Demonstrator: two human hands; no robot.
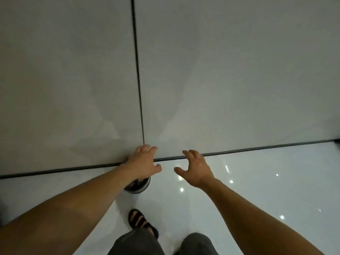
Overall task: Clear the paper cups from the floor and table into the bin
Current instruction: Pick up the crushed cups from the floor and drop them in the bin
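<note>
A small round bin (138, 186) with a shiny rim and dark contents stands on the glossy white floor, close to the wall and partly hidden under my left wrist. My left hand (143, 162) hovers over it with relaxed, spread fingers and holds nothing. My right hand (195, 168) is stretched out to the right of the bin, its fingers loosely spread and empty. No paper cup shows in this view.
A grey panelled wall (220, 70) with a dark vertical seam fills the upper part. A dark baseboard line (257, 149) meets the floor. My sandalled foot (141, 222) and grey trouser legs stand just behind the bin.
</note>
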